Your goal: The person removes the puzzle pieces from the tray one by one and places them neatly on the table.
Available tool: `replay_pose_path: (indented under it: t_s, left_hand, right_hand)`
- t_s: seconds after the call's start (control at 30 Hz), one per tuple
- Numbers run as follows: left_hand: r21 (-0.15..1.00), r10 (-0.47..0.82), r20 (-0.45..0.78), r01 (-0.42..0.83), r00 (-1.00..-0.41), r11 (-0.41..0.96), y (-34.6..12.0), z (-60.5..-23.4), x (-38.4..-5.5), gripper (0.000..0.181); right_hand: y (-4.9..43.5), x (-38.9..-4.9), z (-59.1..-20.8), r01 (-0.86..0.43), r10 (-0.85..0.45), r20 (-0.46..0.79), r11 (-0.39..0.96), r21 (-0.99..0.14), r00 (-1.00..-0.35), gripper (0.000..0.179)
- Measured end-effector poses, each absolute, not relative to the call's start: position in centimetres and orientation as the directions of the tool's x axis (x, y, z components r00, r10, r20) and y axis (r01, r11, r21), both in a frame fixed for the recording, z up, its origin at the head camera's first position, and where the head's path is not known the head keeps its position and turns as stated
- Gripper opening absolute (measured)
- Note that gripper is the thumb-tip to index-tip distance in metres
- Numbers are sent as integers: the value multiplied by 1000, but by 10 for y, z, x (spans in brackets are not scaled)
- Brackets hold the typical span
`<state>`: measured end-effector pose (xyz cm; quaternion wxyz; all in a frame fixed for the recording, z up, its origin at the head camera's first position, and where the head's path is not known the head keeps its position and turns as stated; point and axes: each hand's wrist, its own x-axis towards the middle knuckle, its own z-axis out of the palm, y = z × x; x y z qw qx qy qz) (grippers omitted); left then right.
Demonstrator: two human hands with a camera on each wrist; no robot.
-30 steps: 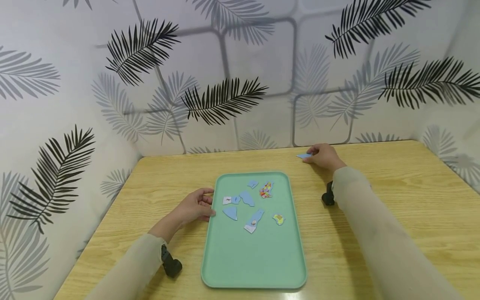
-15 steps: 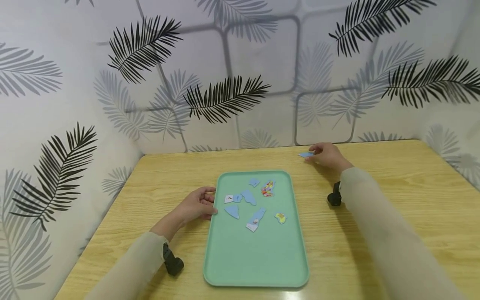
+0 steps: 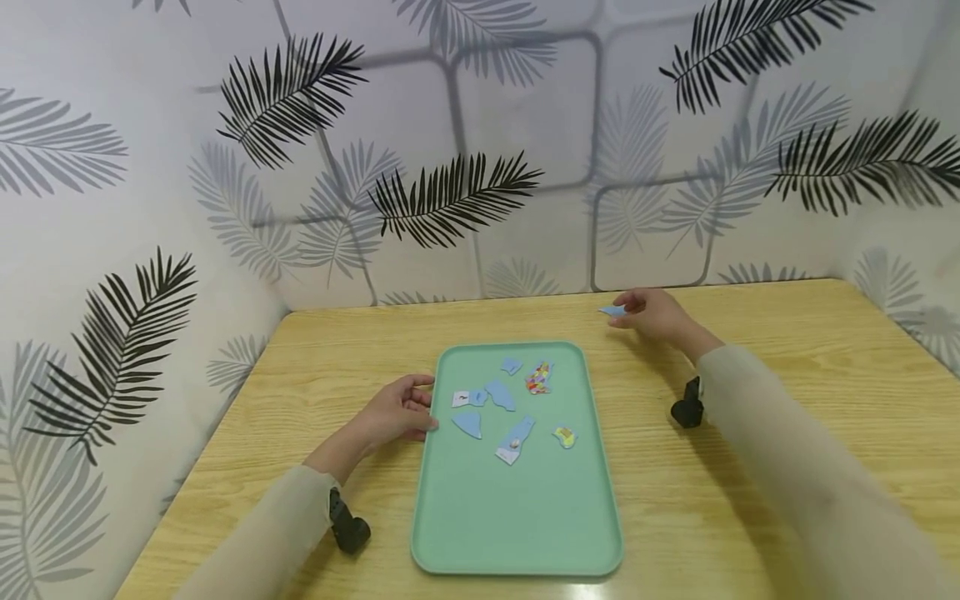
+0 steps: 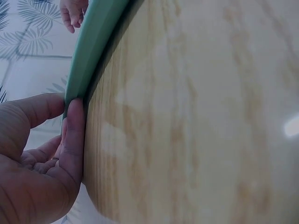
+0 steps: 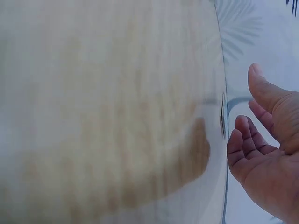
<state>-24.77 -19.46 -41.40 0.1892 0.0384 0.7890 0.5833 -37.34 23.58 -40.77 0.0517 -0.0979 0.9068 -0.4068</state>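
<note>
Meanwhile, the left hand [image 3: 395,412] grips the green tray's [image 3: 517,533] rim (thumb on top); the right hand [image 3: 654,312], fingers relaxed, touches a blue piece [image 3: 612,311].

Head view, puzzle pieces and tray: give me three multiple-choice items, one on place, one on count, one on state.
1. Where is the piece nearest the right hand?
A. on the tray
B. on the table beyond the tray
C. under the left hand

2. How many pieces lie on the green tray?
A. two
B. seven
C. twelve

3. What does the left hand do?
A. grips the tray's edge
B. lies flat on the wall
C. lifts a piece

Key: B, the blue piece lies on the table; B, seven pieces counted; A, fingers clasp the rim in the left wrist view.
</note>
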Motion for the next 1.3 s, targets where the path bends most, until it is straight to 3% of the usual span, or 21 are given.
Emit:
replay_pose_path:
  t_s: [0.8, 1.3]
  left_hand:
    - [936, 287, -250, -156, -925, 315, -194, -414, -248, 71]
    - [937, 285, -252, -160, -925, 310, -194, -412, -247, 71]
  right_hand:
    - [192, -335, -403, -229, -353, 38, 520, -823, -935, 45]
    - [161, -332, -398, -354, -586, 65, 393, -848, -808, 44]
